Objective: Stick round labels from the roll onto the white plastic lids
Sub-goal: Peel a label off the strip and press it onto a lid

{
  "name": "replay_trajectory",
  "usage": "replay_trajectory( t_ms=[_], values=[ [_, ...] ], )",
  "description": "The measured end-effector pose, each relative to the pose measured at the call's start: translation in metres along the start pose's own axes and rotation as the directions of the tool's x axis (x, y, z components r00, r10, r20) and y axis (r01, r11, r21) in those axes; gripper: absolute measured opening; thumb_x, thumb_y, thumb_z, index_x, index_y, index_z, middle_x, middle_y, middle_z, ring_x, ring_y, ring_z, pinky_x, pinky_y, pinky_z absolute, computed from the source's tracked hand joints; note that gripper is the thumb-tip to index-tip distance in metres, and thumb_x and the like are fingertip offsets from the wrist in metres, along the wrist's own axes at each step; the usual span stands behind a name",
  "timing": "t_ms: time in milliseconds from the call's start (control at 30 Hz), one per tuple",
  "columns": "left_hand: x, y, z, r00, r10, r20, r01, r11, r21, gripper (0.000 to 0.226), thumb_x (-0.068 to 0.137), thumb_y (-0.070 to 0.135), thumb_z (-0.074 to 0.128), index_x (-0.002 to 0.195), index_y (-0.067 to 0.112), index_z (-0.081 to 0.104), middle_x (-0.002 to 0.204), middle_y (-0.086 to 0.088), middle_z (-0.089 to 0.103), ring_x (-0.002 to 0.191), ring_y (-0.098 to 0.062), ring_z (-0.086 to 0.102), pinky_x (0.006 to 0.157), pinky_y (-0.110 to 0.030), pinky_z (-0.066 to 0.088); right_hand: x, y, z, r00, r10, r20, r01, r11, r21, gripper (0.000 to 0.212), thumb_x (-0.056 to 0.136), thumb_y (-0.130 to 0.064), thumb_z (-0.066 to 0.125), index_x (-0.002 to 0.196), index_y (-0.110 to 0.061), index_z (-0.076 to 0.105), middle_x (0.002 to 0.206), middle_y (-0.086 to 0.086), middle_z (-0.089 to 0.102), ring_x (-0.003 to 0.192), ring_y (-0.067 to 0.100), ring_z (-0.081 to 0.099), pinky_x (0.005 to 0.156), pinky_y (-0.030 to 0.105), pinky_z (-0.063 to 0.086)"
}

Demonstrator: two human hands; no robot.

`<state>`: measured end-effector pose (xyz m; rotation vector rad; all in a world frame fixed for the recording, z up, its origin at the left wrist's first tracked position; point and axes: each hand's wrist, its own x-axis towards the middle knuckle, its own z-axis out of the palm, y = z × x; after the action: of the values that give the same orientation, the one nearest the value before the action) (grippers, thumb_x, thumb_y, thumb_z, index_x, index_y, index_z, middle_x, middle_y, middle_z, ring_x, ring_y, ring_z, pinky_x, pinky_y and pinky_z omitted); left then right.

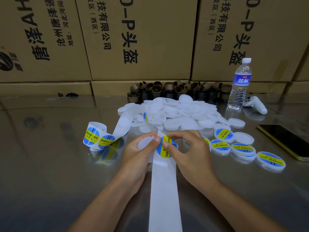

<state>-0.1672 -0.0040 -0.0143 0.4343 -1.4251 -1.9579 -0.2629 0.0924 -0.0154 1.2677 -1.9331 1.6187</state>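
On table (50,164), front centre: strip (164,198). Left of it, roll (93,136); behind, lid pile (175,113); right, labelled lids (242,149), then phone (284,139). Behind pile, cores (167,91); right of them, bottle (240,84), controller (255,104). Farthest back, boxes (142,39).

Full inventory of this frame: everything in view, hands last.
label roll: one, white liner with blue-yellow labels, left of the hands
backing strip: one, white, from the roll to the bottom edge
label: one, blue-yellow, on the strip between the hands
held lid: one, white, in the left hand
plain lids: large pile, white, behind the hands
labelled lids: at least five, white with blue-yellow tops, right of the hands
cores: many, brown and black, behind the pile
water bottle: one, clear, back right
controller: one, white, beside the bottle
phone: one, dark, yellow edge, far right
boxes: several, brown, behind
table: one, shiny metal
left hand: holds the lid
right hand: pinches the label
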Motion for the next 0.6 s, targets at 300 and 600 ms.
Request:
replay_trajectory(
  t_ms=[300,600],
  values=[
    [0.0002,-0.0013,-0.0009,1.000,-0.016,-0.024,0.016,1.000,-0.008,0.024,0.061,0.031,0.074,0.083,0.020,0.075,0.096,-0.014,0.074,0.085,-0.027,0.071,0.075,-0.036,0.055,0.0003,-0.0001,-0.0012,0.999,-0.036,-0.002,0.036,0.999,-0.032,0.016,0.069,-0.024,0.080,0.082,-0.024,0.071,0.078,-0.023,0.062,0.079,0.004,0.057,0.077,0.043,0.047],
    [0.0009,0.0011,0.0002,0.997,-0.075,-0.015,0.072,0.991,-0.113,0.017,0.069,0.021,0.072,0.083,0.013,0.076,0.096,-0.018,0.073,0.081,-0.025,0.071,0.064,-0.031,0.058,0.0007,-0.0024,-0.0005,0.976,-0.201,-0.083,0.187,0.971,-0.149,0.017,0.066,-0.025,0.077,0.080,-0.015,0.072,0.080,-0.003,0.064,0.080,0.017,0.056,0.070,0.040,0.047]
  ],
)
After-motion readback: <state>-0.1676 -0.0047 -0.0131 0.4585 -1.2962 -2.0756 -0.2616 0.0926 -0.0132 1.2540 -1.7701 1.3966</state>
